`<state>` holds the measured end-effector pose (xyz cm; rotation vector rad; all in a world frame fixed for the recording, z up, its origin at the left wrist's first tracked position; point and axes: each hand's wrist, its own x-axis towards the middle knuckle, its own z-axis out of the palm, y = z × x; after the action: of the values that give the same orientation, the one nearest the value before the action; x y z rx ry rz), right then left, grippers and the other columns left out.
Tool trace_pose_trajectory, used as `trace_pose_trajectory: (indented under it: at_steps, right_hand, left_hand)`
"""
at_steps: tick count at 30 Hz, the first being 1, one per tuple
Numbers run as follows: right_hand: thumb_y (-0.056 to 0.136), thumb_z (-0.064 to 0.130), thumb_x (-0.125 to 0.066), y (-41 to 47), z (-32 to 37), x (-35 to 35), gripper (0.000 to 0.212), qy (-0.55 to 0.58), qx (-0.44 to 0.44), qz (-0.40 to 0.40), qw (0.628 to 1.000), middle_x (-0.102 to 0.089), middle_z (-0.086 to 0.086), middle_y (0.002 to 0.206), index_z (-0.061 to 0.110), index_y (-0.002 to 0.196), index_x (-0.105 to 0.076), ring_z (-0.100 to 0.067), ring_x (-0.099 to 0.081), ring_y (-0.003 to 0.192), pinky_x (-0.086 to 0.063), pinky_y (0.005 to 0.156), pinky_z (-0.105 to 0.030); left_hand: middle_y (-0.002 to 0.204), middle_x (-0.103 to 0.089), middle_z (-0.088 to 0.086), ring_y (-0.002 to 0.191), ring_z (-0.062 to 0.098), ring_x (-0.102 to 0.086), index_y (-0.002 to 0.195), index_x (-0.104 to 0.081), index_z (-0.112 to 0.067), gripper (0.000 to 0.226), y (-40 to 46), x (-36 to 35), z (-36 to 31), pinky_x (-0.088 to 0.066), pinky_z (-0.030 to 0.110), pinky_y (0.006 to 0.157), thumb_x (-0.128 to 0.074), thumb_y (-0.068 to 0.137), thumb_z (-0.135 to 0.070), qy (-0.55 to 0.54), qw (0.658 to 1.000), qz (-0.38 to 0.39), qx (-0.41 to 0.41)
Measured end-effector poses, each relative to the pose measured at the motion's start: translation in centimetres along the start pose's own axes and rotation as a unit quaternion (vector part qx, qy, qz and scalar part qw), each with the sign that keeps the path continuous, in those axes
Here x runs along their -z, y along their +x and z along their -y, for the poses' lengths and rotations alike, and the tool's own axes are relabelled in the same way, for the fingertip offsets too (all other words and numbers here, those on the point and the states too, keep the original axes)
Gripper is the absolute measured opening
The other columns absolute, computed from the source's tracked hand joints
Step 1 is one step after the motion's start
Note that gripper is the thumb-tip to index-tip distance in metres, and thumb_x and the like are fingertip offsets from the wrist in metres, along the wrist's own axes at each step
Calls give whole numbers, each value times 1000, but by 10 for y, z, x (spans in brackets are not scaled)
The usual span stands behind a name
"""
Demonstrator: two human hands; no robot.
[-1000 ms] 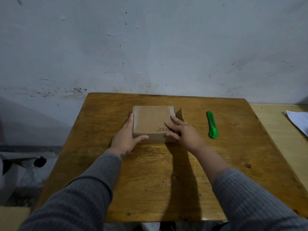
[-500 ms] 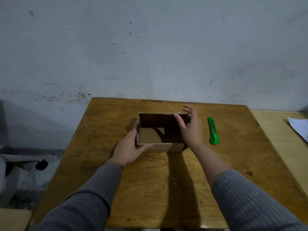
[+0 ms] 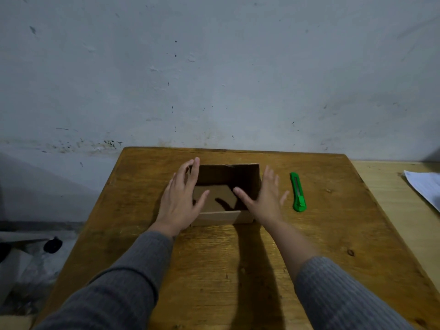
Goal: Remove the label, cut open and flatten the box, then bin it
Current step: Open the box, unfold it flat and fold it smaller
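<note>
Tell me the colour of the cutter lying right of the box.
Bright green; the cutter shows clearly in the head view.

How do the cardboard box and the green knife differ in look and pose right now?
The cardboard box is brown, squarish and open-topped; the green utility knife is slim and bright. The box sits between the left hand and right hand; the knife lies untouched to their right. Both rest on the wooden table.

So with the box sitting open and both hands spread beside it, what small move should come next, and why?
Probably the right hand reaching right for the green utility knife. The cardboard box stands open-topped with its walls upright and uncut, both hands are open and empty, and the left hand is already placed to steady it.
</note>
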<state>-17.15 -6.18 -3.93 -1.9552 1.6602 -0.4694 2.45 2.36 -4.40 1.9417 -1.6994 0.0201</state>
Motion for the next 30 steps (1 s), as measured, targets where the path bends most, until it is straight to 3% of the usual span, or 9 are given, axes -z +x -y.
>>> trace_pose_trajectory:
  at_steps: [2,8,12,18,22,24,26,28,30]
  right_hand:
    - [72,78,-47,-4,-12,-8,107,-61,-20,69,996,15,-6,160,28,152,4,-30,14,146,6,114,-61]
    - [75,60,-65,-8,-9,-12,108,6,39,79,996,7,-3,161,39,148,13,-31,-12,147,-29,113,-50]
    - [78,60,-62,-10,-11,-11,108,-3,52,87,995,13,-1,160,40,146,19,-30,-11,147,-29,112,-49]
    - [77,63,-60,-6,-15,-13,102,-26,31,107,993,19,4,159,33,151,4,-26,-9,148,-31,114,-45]
    - [74,64,-63,-7,-18,-10,107,-21,22,123,992,21,7,158,29,152,1,-24,-8,148,-30,115,-43]
    - [74,67,-60,-9,-17,-7,108,-32,19,128,991,21,3,159,29,151,4,-26,-3,148,-23,116,-45]
    - [75,76,-48,-10,-16,-4,104,-111,46,106,987,24,-2,158,29,151,6,-27,11,147,-2,117,-50]
    - [77,81,-32,-10,-15,-2,98,-214,91,61,971,23,-6,158,27,151,2,-25,23,144,16,110,-55]
    - [83,76,-25,-14,-13,-1,88,-245,115,34,962,15,-4,160,26,152,-4,-22,22,145,19,109,-57]
  left_hand:
    - [155,-19,8,132,25,-41,147,23,-34,92,3,0,-1,-39,42,108,-50,93,-48,12,1000,-8,0]
    - [162,3,0,122,23,-52,149,22,-30,94,25,6,-4,-47,39,99,-50,93,-51,31,999,-4,20]
    - [160,23,-5,126,22,-50,151,18,-25,91,44,3,-4,-47,39,98,-46,94,-53,50,995,59,67]
    - [155,32,-13,118,22,-55,148,25,-28,99,62,-11,5,-55,32,78,-56,93,-43,-7,987,114,110]
    - [150,41,-13,113,26,-60,139,37,-35,112,62,-15,8,-56,33,78,-64,90,-32,-35,979,151,133]
    - [148,45,-9,128,28,-49,132,44,-37,119,58,-16,3,-48,43,98,-66,89,-31,-19,978,157,140]
    - [143,52,-3,146,29,-19,128,50,-33,123,50,-16,-3,-19,55,115,-66,88,-36,53,978,143,140]
    - [138,57,2,148,30,12,129,51,-27,121,40,-15,-8,-2,59,115,-62,88,-42,123,976,124,134]
    - [139,56,5,143,29,29,134,46,-25,110,27,-12,-10,6,59,113,-53,91,-46,152,975,116,110]
